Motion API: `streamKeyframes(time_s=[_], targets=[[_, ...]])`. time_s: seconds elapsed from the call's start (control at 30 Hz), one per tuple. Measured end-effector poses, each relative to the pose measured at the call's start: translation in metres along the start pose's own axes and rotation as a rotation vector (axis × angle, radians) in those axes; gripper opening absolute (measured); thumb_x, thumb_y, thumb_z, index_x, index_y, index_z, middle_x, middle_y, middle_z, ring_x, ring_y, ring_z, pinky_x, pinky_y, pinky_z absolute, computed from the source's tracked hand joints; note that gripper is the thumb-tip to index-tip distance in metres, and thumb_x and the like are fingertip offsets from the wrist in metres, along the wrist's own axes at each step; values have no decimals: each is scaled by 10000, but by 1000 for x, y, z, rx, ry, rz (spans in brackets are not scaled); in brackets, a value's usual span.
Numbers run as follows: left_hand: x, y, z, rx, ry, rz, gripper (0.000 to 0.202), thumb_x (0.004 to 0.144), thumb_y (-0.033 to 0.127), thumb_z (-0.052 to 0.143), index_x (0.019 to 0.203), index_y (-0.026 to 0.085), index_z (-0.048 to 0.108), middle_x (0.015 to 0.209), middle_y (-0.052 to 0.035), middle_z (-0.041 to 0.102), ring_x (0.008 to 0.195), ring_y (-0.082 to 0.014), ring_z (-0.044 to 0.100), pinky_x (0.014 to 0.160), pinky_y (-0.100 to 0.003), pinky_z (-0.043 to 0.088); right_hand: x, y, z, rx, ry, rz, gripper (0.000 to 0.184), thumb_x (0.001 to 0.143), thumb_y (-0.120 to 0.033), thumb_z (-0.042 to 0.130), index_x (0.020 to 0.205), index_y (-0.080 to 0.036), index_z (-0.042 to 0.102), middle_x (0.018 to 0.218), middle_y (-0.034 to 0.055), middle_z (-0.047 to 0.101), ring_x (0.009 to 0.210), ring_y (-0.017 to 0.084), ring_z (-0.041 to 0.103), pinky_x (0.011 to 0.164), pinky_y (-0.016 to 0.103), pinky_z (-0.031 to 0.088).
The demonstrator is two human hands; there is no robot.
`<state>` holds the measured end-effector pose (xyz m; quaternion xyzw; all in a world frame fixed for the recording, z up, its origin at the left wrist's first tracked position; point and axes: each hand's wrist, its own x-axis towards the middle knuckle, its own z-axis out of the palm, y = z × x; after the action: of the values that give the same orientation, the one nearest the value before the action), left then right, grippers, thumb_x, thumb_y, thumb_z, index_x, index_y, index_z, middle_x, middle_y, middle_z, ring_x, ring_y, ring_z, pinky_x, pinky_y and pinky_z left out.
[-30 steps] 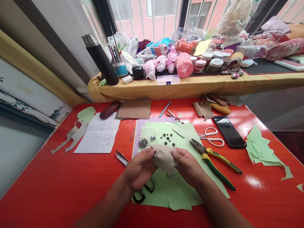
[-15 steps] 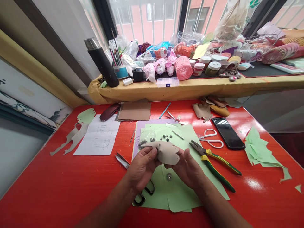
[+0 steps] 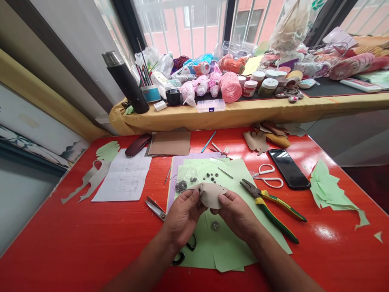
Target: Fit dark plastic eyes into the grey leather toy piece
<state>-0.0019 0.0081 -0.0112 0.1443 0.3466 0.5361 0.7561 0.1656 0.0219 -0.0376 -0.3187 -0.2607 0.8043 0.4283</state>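
Between my two hands is a small beige leather piece [image 3: 212,195] with a curved edge and a small hole near its right side. My left hand [image 3: 186,213] pinches its left end, thumb on top. At the right end, my right hand [image 3: 235,211] grips it between thumb and fingers. Behind the leather, several dark snap buttons [image 3: 212,175] lie on the green paper [image 3: 243,251], with more in a clear plastic bag [image 3: 185,178]. A small round metal piece [image 3: 215,225] rests on the paper below my hands.
Pliers [image 3: 272,207], white-handled scissors [image 3: 267,177] and a black phone [image 3: 289,169] lie to the right. Dark-handled scissors [image 3: 156,209] are partly under my left arm. A drawn sheet [image 3: 123,178] lies left; leather pieces [image 3: 258,140] sit at the back. A thermos [image 3: 126,81] stands on the sill.
My right thumb has come down onto the leather piece, and the fingers have closed over its right end. My left hand keeps its pinch. The view has shifted slightly.
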Motion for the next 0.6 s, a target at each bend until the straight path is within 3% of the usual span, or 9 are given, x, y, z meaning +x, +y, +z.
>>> streamKeyframes(time_s=[0.2,0.4,0.6], targets=[[1,-2,1,-16,16,26,272,823,380,884,948,149,811,992,-81,793,884,-204,693,799,-314,549,0,-1,2,-34,-9,14,408,774,-506,905,936,-150,789,858,64,662,709,147,508,664,278,435],[0,6,2,13,-1,43,221,907,366,791,953,150,794,1031,-87,757,910,-208,656,796,-324,532,0,-1,-1,-100,-2,-4,408,823,-530,857,926,-143,776,795,56,658,703,159,520,685,297,420],[-2,15,3,14,-24,27,253,961,401,713,998,161,782,1075,-95,750,1032,-256,654,909,-368,518,0,0,-2,-239,-35,-26,398,867,-551,807,866,-156,757,737,33,636,709,174,532,711,314,419]])
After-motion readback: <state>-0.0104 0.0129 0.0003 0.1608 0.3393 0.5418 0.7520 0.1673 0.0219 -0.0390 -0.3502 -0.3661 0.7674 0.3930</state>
